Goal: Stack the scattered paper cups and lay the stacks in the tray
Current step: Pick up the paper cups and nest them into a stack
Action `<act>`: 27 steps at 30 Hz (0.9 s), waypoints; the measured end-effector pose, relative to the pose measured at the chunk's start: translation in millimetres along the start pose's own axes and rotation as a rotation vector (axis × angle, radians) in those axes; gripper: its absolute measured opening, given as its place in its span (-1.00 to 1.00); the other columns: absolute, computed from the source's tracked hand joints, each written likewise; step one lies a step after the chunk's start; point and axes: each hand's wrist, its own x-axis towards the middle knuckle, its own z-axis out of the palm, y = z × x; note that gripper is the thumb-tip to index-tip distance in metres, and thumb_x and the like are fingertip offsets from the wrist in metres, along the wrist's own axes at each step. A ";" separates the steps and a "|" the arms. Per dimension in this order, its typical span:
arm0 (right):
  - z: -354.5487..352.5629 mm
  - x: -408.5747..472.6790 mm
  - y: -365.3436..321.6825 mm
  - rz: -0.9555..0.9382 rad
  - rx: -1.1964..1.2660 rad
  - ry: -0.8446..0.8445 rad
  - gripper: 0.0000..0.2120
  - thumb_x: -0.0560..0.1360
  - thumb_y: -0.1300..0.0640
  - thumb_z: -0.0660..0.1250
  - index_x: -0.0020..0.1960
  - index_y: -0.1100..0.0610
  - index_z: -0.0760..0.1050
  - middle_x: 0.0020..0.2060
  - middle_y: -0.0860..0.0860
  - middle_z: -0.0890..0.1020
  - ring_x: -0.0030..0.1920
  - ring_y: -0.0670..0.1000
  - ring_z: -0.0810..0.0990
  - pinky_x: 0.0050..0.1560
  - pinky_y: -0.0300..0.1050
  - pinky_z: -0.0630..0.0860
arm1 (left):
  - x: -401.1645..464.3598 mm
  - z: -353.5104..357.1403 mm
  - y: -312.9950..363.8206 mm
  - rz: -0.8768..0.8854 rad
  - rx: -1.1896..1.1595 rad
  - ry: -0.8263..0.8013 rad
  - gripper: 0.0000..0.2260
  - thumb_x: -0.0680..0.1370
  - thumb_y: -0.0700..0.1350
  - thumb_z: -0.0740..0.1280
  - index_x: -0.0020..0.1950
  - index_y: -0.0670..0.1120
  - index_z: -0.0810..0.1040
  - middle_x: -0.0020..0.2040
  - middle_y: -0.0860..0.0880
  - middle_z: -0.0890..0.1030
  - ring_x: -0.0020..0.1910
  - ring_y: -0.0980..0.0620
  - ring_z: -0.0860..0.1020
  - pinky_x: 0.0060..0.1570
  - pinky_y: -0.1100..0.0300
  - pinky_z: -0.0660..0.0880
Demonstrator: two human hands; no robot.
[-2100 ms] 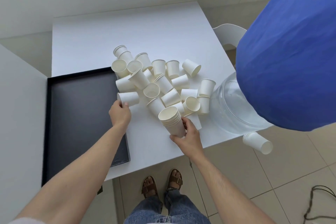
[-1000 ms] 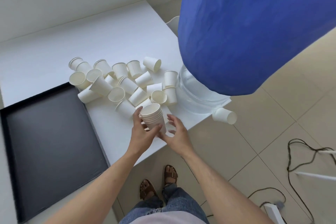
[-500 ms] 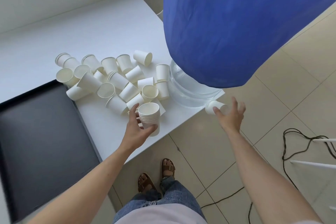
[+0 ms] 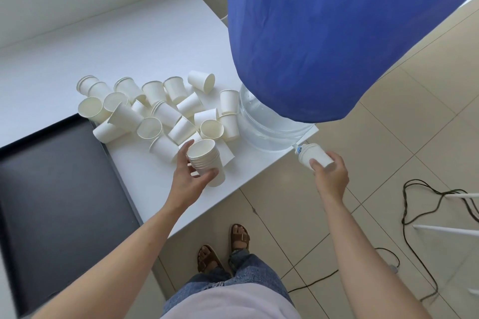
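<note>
— While both hands are out in front, what is the biggest thing near the fingers?
— A blue-covered water jug [image 4: 337, 33] stands on the white desk [image 4: 145, 41], beyond the right hand's fingers [image 4: 317, 164] and filling the space above them.
— And by the left hand?
— The black tray [image 4: 59, 189] lies to the left of the left hand [image 4: 190, 179], past the wrist side, touching the desk's edge. Nothing lies on the part of it that shows.
— Where are the cups?
— The scattered paper cups [image 4: 160, 111] lie in a heap just beyond the left fingertips, some upright, many tipped on their sides, touching one another.
— What does the left hand hold?
— A stack of cups [image 4: 206, 160], mouth up, tilted a little. The fingers curl round its far side, the thumb presses the near side, and its base seems to rest on the desk.
— And the right hand [image 4: 330, 176]?
— Its fingers wrap around a single cup [image 4: 315, 154] held off the desk's corner, above the tiled floor [image 4: 298, 215], lying sideways. A small blue cap [image 4: 300, 148] shows at the cup's far end.
</note>
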 end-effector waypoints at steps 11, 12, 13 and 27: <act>29.8 -98.7 21.8 0.475 0.722 -0.474 -0.74 0.48 0.35 0.31 0.13 0.15 0.46 0.05 0.20 0.53 -0.03 0.18 0.58 -0.22 -0.02 0.65 | -1.6 2.1 5.6 -0.161 -0.412 0.115 -0.40 0.25 0.01 0.57 0.20 0.12 0.38 0.15 -0.06 0.59 0.11 -0.04 0.62 0.02 0.00 0.61; 36.2 -106.0 17.5 0.486 0.732 -0.521 -0.70 0.43 0.32 0.35 0.14 0.15 0.46 0.05 0.20 0.53 -0.03 0.17 0.58 -0.23 -0.02 0.65 | -2.1 2.2 6.8 -0.167 -0.443 0.114 -0.39 0.25 0.00 0.58 0.21 0.09 0.38 0.11 -0.04 0.61 0.10 -0.04 0.63 0.00 0.03 0.61; 42.8 -112.7 12.7 0.491 0.735 -0.567 -0.64 0.37 0.29 0.38 0.15 0.16 0.46 0.04 0.20 0.53 -0.03 0.17 0.58 -0.23 -0.03 0.64 | -3.6 1.9 7.7 -0.169 -0.462 0.112 -0.38 0.25 -0.01 0.58 0.21 0.08 0.38 0.09 -0.03 0.62 0.09 -0.03 0.63 0.00 0.04 0.61; 107.7 -163.3 -21.2 0.482 0.808 -0.898 -0.49 0.42 0.19 0.40 0.35 0.19 0.41 0.13 0.23 0.60 0.10 0.19 0.64 0.12 0.12 0.61 | -39.7 -3.4 10.2 -0.144 -0.407 0.003 -0.55 0.43 -0.02 0.46 0.26 0.17 0.37 0.25 -0.06 0.55 0.17 0.02 0.60 -0.03 0.09 0.58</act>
